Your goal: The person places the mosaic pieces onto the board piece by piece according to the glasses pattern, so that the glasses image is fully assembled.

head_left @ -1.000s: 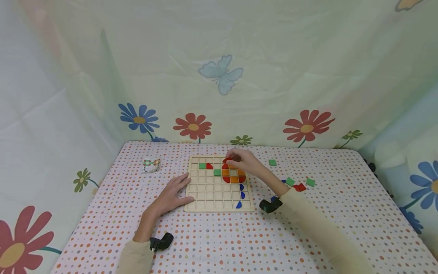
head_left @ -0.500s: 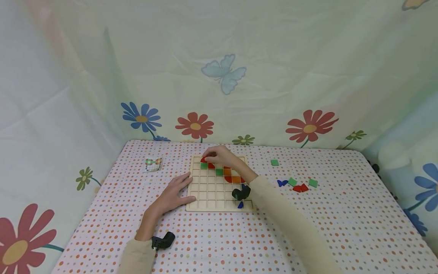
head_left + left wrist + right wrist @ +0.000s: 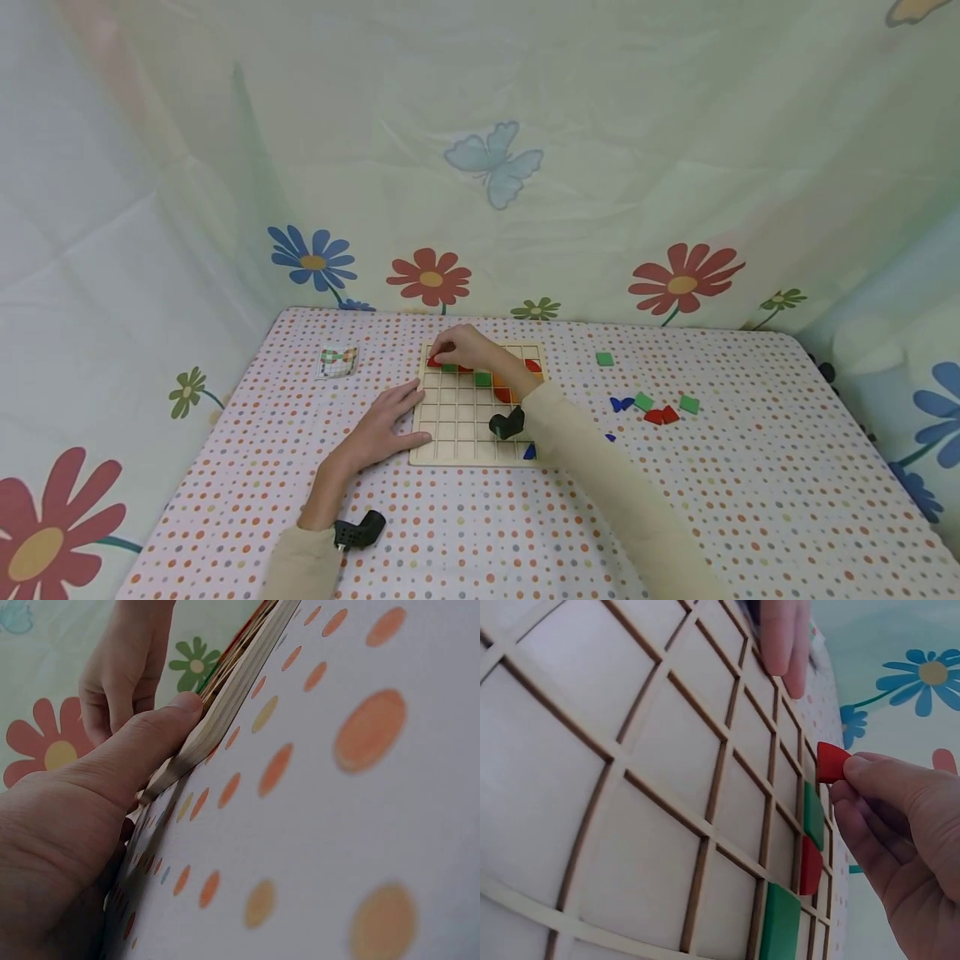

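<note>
A wooden grid board (image 3: 446,432) lies on the dotted tabletop. My right hand (image 3: 467,347) reaches over its far left corner and pinches a red quarter-circle tile (image 3: 830,763) between thumb and fingers. In the right wrist view the tile is at a cell beside a green square tile (image 3: 813,816); whether it touches the board I cannot tell. Another red tile (image 3: 810,866) and a second green tile (image 3: 780,922) sit in cells further along. With fingers extended, my left hand (image 3: 381,423) rests against the board's left edge, its thumb (image 3: 180,712) at the rim.
A small pattern card (image 3: 337,362) lies left of the board. To the right are loose green squares (image 3: 604,359), red pieces (image 3: 662,416) and blue pieces (image 3: 622,404). A blue piece (image 3: 530,452) lies at the board's near right corner. Patterned fabric rises behind the table.
My right hand has carried the red tile leftward, from the board's far right part to its far left corner. The left hand has stayed at the left edge.
</note>
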`<state>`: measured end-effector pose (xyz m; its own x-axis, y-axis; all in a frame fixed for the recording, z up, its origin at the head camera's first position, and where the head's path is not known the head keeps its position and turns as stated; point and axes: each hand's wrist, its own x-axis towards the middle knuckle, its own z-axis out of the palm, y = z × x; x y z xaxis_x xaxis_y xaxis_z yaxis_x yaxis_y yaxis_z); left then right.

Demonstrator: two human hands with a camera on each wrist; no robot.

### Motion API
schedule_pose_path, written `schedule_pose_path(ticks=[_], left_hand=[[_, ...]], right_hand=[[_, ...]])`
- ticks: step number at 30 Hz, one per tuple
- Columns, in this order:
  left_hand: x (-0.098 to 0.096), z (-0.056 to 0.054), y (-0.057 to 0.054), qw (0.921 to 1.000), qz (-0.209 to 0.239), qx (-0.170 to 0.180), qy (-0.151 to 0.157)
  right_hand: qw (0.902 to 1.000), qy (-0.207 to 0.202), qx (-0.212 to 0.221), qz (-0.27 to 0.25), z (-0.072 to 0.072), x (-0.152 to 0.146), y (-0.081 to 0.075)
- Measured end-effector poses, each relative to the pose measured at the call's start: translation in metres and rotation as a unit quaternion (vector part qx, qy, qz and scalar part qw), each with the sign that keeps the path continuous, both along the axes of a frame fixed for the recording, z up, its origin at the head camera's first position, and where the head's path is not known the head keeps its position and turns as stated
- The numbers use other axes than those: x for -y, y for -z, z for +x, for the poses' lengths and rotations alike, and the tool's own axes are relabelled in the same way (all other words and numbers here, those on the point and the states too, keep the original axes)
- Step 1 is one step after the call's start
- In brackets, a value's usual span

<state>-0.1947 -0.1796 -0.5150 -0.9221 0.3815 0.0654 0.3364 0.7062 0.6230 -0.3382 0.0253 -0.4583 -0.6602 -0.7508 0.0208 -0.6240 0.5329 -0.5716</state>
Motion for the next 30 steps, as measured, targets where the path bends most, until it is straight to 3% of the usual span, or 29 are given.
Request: schedule_pose_path(ticks=[8,15,22,30], left_hand=[[0.000,0.000,0.002,1.0000,0.000,-0.004,-0.001],[0.001,0.001,0.001,1.0000,0.004,-0.005,-0.002],[0.001,0.002,0.002,1.0000,0.002,-0.006,-0.004],[0.000,0.000,0.002,1.0000,0.006,-0.003,-0.002]], right_hand=[[0.9995,-0.007,-0.019,0.022,0.003,0.008,0.004],[0.9953,-0.016,-0.066,0.069,0.007,0.015,0.000],[0.9818,-0.037,-0.147,0.115,0.013,0.018,-0.001],[0.9693,-0.054,-0.179,0.160,0.016,0.020,-0.004]])
